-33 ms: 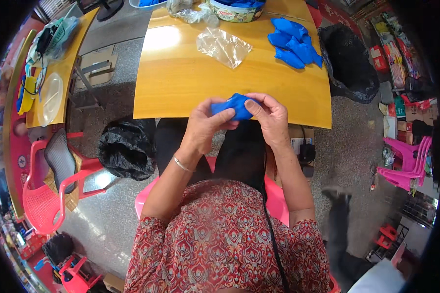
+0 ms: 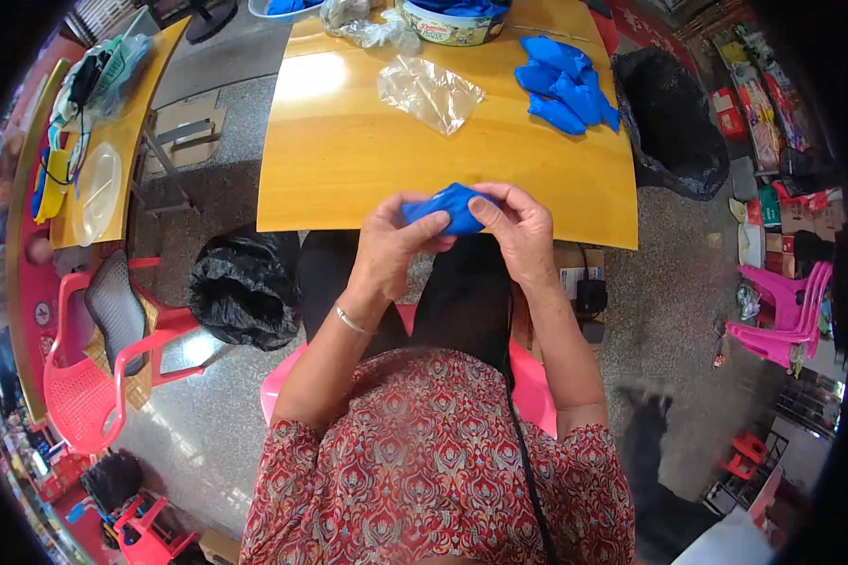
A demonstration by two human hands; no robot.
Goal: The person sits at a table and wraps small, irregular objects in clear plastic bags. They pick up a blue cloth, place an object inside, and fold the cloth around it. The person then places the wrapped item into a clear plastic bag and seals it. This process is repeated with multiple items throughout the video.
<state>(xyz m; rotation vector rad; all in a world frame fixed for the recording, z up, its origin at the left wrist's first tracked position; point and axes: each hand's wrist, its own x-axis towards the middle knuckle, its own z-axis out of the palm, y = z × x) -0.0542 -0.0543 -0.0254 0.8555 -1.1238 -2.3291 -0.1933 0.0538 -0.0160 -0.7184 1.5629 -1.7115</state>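
Between my two hands, just over the table's near edge, is a small folded piece of soft blue material (image 2: 454,207); its exact kind does not show. My left hand (image 2: 391,235) pinches its left end, thumb on top and fingers underneath. At the other end my right hand (image 2: 523,226) grips it with the thumb pressed on top. Several similar blue bundles (image 2: 567,87) lie in a loose pile at the table's far right. A crumpled clear plastic bag (image 2: 432,94) is spread flat beyond my hands.
The yellow wooden table (image 2: 349,179) carries a round tub (image 2: 452,28) of blue pieces at its far edge. Black-bagged bins stand left (image 2: 245,287) and right (image 2: 674,122). A red chair (image 2: 85,395) is at left. Part of another person (image 2: 655,443) shows at lower right.
My hands keep hold of the blue piece almost unmoved. At lower right, the other person's dark-clothed limb has shifted slightly downward.
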